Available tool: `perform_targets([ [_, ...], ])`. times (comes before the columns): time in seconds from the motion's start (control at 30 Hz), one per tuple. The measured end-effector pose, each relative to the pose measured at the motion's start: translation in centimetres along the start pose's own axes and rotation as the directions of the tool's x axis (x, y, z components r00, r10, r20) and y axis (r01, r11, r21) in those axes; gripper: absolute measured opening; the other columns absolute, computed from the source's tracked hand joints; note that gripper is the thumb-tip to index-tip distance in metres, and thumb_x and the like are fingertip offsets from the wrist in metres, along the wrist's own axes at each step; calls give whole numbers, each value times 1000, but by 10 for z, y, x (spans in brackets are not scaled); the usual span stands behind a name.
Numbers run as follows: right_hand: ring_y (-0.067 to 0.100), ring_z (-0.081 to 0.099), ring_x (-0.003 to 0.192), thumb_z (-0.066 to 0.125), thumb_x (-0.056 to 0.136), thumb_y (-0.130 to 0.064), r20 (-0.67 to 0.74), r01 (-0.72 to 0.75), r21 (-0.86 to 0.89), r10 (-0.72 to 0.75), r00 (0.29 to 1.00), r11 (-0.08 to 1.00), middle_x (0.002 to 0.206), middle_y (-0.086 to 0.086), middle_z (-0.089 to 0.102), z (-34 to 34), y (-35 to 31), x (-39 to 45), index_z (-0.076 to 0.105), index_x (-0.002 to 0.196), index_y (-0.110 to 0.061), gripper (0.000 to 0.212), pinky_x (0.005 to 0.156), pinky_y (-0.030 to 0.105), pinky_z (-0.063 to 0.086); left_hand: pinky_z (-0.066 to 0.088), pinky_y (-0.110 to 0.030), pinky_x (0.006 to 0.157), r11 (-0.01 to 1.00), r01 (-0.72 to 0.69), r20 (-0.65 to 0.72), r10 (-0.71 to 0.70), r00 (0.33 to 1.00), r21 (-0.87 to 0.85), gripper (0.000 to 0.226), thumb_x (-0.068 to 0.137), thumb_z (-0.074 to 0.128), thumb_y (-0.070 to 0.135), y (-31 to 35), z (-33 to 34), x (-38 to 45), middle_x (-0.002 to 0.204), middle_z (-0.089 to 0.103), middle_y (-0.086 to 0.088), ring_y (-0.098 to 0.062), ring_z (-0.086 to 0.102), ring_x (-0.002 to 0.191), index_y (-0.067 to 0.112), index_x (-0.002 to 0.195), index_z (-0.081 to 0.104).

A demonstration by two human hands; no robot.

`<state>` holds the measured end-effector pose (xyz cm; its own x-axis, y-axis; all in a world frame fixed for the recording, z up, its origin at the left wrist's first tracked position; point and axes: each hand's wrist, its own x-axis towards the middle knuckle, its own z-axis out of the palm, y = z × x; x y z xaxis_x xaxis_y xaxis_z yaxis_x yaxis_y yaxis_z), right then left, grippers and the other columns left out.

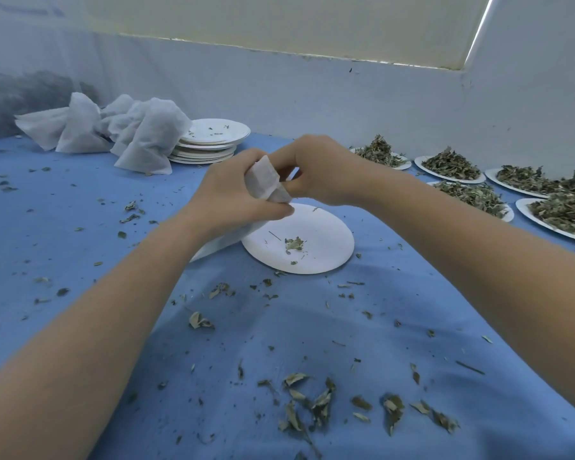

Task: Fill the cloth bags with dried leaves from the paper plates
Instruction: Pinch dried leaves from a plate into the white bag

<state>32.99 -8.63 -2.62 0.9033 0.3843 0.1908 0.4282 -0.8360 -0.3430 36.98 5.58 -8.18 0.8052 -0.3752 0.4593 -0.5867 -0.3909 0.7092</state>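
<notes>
Toward the far left edge of the blue-covered table point(80, 207) lie filled cloth bags point(113, 131), beside a stack of emptied plates point(210, 141). At the middle, the left hand point(233, 197) grips a cloth bag point(263, 180), its long axis slanting from upper right down to lower left; the right hand point(316, 171) pinches its mouth. Below sits a near-empty paper plate point(326, 240). Plates of dried leaves point(452, 166) line the right edge.

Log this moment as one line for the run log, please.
left hand: grips cloth bag | right hand: pinches bag top | paper plate: nearly emptied | filled bags: far left
</notes>
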Motion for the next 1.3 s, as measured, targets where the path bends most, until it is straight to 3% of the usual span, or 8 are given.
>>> perform_targets([
  [0.07,22,62,95,59,85,-7,49,1,-3,-1,999,1000,101,6,71,-5,-1,-3,71,105,-23,28,84,34,48,36,-5,58,999,-16,17,16,1000,32,42,58,85,29,-4,-3,0,80,58,17,7,51,70,30,90,58],
  [0.23,-2,66,64,59,87,-6,99,-58,137,44,994,989,73,-25,69,-15,-1,-14,72,104,-25,29,52,5,43,34,-6,56,987,-12,54,3,999,160,38,58,81,31,-11,-3,-1,76,56,17,10,49,71,39,77,49],
  [0.4,8,53,58,57,77,-3,-147,-106,16,107,983,994,63,-9,61,7,-5,-10,76,93,-18,29,54,13,44,36,-9,57,989,-61,33,57,998,138,34,60,77,31,-10,3,0,76,60,15,2,52,74,30,87,56],
  [0.53,17,48,69,56,73,-6,-124,-175,-115,160,979,978,77,7,63,21,-6,-2,71,86,-5,20,60,27,40,34,-14,56,981,-65,57,55,997,181,29,58,73,36,-9,9,-1,67,57,14,-1,50,67,28,74,51],
  [0.8,-3,48,52,63,74,1,-190,-82,191,119,975,978,74,-3,64,21,9,-6,72,91,-17,27,45,9,32,40,-8,60,988,-40,91,26,995,147,68,45,84,45,-7,-2,0,87,58,20,9,53,80,40,102,48],
  [0.9,-5,46,46,64,74,1,-209,-80,272,140,968,959,81,-1,68,14,17,-8,72,92,-25,33,41,7,33,36,-9,51,968,-25,155,-14,988,249,56,54,85,30,-13,-12,-1,82,57,15,9,52,71,33,97,50],
  [1.17,13,62,90,60,84,-16,-244,-171,572,366,898,802,94,-10,66,11,41,-35,67,90,-26,13,74,27,52,42,-29,60,920,18,87,-57,995,392,37,67,72,20,-18,-20,-10,80,56,8,-15,51,74,24,97,52],
  [1.3,21,30,136,68,51,-78,197,-566,-2,555,808,824,149,-1,29,27,47,-52,20,147,-21,121,102,35,31,44,-38,72,894,80,47,-112,993,441,38,70,71,23,-11,-22,-20,87,56,0,-23,50,84,20,102,50],
])
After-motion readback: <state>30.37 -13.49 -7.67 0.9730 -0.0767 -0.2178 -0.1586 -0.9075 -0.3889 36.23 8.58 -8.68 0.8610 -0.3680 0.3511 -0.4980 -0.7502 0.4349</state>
